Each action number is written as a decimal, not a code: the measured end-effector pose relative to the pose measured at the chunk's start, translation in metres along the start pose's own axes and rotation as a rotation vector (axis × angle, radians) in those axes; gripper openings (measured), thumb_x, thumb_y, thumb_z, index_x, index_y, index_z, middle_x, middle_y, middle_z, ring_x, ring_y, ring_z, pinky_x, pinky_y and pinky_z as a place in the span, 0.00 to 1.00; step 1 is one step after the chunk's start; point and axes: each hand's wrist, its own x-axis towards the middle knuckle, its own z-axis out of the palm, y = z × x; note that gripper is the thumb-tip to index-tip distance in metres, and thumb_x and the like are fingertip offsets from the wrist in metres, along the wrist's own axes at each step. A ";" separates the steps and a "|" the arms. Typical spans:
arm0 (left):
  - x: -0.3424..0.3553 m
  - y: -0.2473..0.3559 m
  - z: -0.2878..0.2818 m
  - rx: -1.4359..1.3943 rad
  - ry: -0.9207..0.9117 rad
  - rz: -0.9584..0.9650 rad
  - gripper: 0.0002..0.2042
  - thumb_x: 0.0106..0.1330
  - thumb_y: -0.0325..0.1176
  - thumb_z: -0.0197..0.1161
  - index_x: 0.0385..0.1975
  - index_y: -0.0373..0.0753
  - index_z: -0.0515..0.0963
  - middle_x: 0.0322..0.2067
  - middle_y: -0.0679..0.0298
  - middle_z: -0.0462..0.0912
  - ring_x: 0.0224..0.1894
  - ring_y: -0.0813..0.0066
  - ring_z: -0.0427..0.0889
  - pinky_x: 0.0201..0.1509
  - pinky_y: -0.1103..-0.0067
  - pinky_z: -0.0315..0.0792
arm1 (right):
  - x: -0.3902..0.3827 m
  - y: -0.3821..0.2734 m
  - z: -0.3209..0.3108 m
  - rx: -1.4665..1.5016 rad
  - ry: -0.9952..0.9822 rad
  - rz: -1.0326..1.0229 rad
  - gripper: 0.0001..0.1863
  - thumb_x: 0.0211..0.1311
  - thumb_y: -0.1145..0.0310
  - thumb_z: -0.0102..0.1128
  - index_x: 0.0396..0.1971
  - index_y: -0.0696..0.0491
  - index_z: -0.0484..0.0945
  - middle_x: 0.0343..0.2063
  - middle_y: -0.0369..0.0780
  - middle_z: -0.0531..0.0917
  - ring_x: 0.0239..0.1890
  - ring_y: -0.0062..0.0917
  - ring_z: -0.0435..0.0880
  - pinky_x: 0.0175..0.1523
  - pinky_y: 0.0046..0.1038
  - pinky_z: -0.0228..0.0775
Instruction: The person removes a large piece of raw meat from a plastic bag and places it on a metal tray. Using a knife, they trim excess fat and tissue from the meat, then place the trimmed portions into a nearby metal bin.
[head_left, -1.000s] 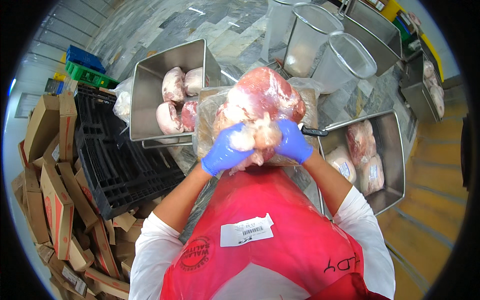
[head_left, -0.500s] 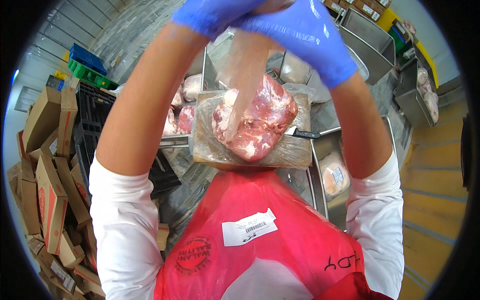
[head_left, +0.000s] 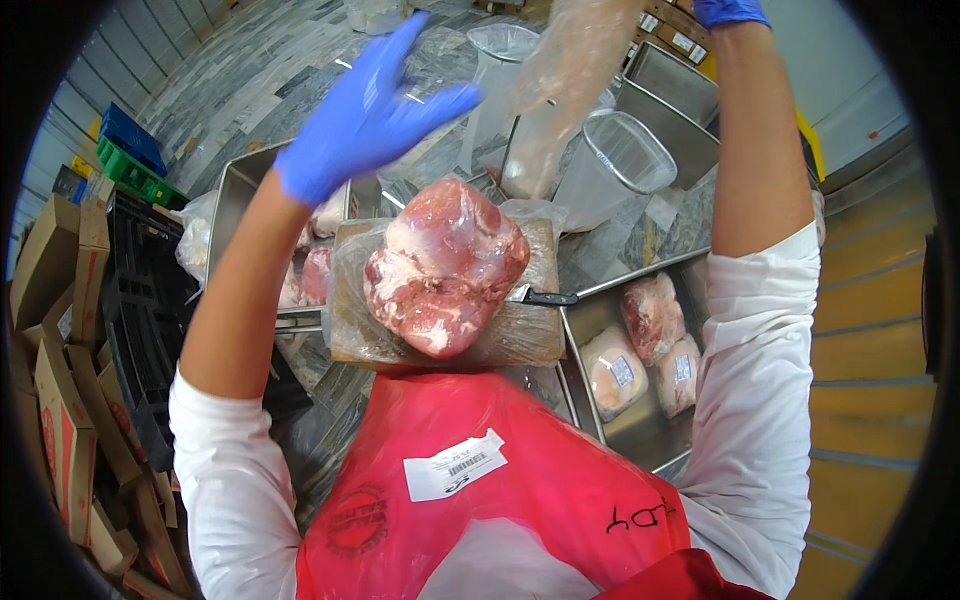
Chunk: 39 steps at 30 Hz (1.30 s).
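My left hand, in a blue glove, is raised with fingers spread, holding nothing, above and left of a large red-and-white piece of raw meat. The meat rests on a plastic-covered brown board; a black-handled knife lies beside it on the right. My right hand, also gloved, is cut off by the top edge, its fingers out of view. A long, blurred translucent plastic wrapping hangs in the air left of that hand; what holds it is out of view.
Steel bins with meat stand left and right, with more steel bins behind. Clear plastic tubs are at the back. Flattened cardboard boxes, a black pallet and green crates line the left.
Both my hands have risen from the meat. The plastic is pulled up and away, toward the upper right. My left hand has opened and separated from my right, which moved to the top edge.
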 end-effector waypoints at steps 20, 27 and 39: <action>-0.427 -0.149 0.138 -1.417 0.336 -1.697 0.36 0.73 0.64 0.44 0.67 0.37 0.64 0.60 0.54 0.75 0.53 0.62 0.78 0.56 0.70 0.75 | -0.288 0.456 0.008 0.004 -0.346 1.023 0.23 0.71 0.46 0.54 0.41 0.53 0.82 0.33 0.39 0.85 0.33 0.26 0.82 0.40 0.29 0.75; -0.383 -0.169 0.226 -1.930 0.433 -1.494 0.31 0.76 0.58 0.41 0.67 0.41 0.68 0.63 0.61 0.75 0.64 0.61 0.73 0.71 0.64 0.63 | -0.354 0.411 0.068 0.874 -0.200 1.343 0.29 0.76 0.51 0.42 0.67 0.54 0.68 0.63 0.41 0.75 0.63 0.34 0.76 0.70 0.38 0.64; -0.361 -0.188 0.220 -1.891 0.280 -1.298 0.17 0.75 0.39 0.48 0.52 0.36 0.78 0.49 0.60 0.84 0.53 0.68 0.81 0.62 0.69 0.73 | -0.385 0.428 0.079 0.418 -0.248 0.754 0.24 0.73 0.63 0.47 0.65 0.57 0.69 0.58 0.40 0.78 0.56 0.30 0.80 0.61 0.35 0.74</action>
